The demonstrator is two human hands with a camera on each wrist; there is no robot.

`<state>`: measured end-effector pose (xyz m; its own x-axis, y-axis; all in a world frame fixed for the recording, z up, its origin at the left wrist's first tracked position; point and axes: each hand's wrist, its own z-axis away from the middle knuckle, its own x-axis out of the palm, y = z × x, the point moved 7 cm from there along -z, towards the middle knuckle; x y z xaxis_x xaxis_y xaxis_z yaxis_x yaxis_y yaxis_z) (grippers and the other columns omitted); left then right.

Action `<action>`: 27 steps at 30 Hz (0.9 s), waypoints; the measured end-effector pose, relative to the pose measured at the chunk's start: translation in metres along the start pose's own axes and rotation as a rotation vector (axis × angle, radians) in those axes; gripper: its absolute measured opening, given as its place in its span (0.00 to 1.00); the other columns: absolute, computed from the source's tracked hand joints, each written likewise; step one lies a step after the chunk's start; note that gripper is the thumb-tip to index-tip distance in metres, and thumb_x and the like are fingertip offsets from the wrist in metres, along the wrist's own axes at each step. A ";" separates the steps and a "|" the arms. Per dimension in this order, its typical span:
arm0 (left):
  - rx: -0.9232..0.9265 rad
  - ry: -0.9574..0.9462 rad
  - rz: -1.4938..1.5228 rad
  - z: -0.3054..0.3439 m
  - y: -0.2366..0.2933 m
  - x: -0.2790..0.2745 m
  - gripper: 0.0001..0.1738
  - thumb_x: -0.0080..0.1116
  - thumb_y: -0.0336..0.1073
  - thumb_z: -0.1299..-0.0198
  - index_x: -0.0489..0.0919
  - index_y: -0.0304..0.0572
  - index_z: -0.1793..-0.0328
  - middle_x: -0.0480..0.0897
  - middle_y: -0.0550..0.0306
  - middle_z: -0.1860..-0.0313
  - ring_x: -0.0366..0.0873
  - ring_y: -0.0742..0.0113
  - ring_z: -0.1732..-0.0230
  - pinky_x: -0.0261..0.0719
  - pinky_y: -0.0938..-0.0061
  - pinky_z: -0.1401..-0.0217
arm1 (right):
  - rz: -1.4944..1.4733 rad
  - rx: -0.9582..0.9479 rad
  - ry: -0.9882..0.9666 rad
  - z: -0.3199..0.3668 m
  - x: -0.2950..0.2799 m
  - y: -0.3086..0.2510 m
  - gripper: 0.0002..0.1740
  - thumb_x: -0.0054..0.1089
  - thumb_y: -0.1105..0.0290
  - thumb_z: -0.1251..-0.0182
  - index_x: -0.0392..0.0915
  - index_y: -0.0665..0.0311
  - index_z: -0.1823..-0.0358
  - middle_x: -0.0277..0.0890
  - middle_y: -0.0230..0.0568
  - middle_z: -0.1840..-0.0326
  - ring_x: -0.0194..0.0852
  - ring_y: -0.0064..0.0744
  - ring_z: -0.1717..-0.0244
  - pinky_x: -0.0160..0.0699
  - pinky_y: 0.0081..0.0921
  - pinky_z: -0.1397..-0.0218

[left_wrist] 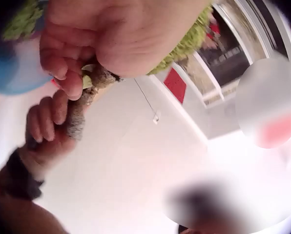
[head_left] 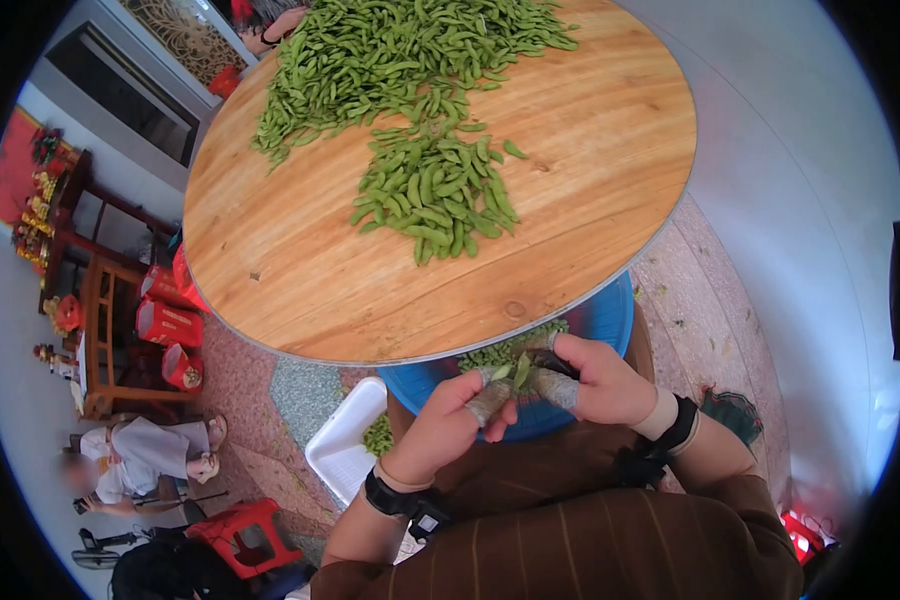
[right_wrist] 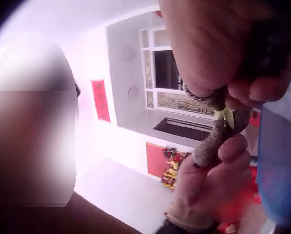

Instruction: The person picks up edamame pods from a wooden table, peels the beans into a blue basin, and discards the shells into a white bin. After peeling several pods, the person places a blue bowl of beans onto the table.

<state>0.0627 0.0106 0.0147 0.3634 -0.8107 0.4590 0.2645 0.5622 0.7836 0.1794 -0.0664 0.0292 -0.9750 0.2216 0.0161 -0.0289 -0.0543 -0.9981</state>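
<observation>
Both hands meet just past the near edge of the table, over a blue basin [head_left: 610, 310]. My left hand [head_left: 450, 415] and right hand [head_left: 610, 385] pinch a green bean pod [head_left: 522, 370] between thumbs and fingers. Grey speckled wraps cover the thumbs and some fingertips. The right wrist view shows the pale green pod [right_wrist: 227, 117] split or bent between the two wrapped thumbs. Behind the hands, green beans [head_left: 510, 352] lie in the basin, partly hidden by the tabletop.
Ahead stands a round wooden table [head_left: 590, 200] with a small heap of pods [head_left: 435, 195] and a larger heap [head_left: 390, 60] behind. A white tray [head_left: 345, 440] holding some green bits sits left of the basin. A red stool [head_left: 245, 535] and a seated person [head_left: 150, 450] are farther left.
</observation>
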 end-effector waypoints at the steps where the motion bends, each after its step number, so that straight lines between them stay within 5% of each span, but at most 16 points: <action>1: 0.042 -0.004 -0.207 -0.001 0.000 0.002 0.06 0.45 0.30 0.33 0.74 0.39 0.56 0.76 0.61 0.69 0.70 0.76 0.72 0.69 0.81 0.69 | 0.316 -0.243 0.127 0.000 -0.005 -0.013 0.12 0.57 0.69 0.38 0.73 0.65 0.55 0.75 0.45 0.71 0.75 0.35 0.75 0.74 0.27 0.71; 4: 0.037 -0.003 -0.225 -0.003 -0.004 0.006 0.06 0.43 0.27 0.34 0.73 0.39 0.56 0.75 0.63 0.68 0.68 0.77 0.70 0.68 0.82 0.67 | 0.462 -0.083 0.045 -0.003 0.000 -0.019 0.13 0.62 0.67 0.43 0.73 0.67 0.60 0.75 0.53 0.67 0.76 0.49 0.68 0.75 0.34 0.63; 8: 0.041 0.003 -0.261 -0.002 -0.007 0.004 0.08 0.42 0.25 0.35 0.73 0.39 0.56 0.75 0.63 0.66 0.69 0.77 0.69 0.69 0.82 0.66 | 0.391 -0.083 0.051 -0.008 0.000 -0.015 0.14 0.65 0.67 0.47 0.73 0.67 0.65 0.74 0.53 0.70 0.75 0.52 0.68 0.74 0.35 0.65; 13: 0.107 0.039 -0.579 -0.006 -0.008 0.000 0.09 0.42 0.23 0.40 0.72 0.36 0.57 0.78 0.58 0.66 0.73 0.75 0.69 0.73 0.78 0.65 | 0.763 -0.237 0.129 -0.008 0.011 -0.019 0.13 0.64 0.71 0.56 0.69 0.67 0.72 0.71 0.52 0.74 0.73 0.56 0.69 0.73 0.43 0.66; 23: 0.024 0.181 -0.532 0.004 -0.014 -0.022 0.10 0.42 0.21 0.43 0.76 0.34 0.60 0.81 0.57 0.70 0.79 0.72 0.74 0.77 0.77 0.72 | 1.032 -0.110 0.097 -0.005 0.013 -0.005 0.17 0.62 0.73 0.56 0.67 0.67 0.64 0.74 0.50 0.74 0.76 0.53 0.70 0.76 0.41 0.68; 27: 0.068 0.261 -0.822 0.004 -0.013 -0.031 0.09 0.45 0.22 0.42 0.78 0.34 0.62 0.82 0.56 0.74 0.79 0.72 0.77 0.77 0.77 0.74 | 0.949 -0.168 0.116 -0.005 0.019 -0.006 0.17 0.61 0.74 0.55 0.67 0.67 0.62 0.74 0.50 0.76 0.77 0.52 0.71 0.76 0.41 0.69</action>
<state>0.0447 0.0275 -0.0077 0.2763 -0.8876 -0.3686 0.4821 -0.2038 0.8521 0.1623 -0.0573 0.0348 -0.5482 0.2523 -0.7974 0.7993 -0.1227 -0.5883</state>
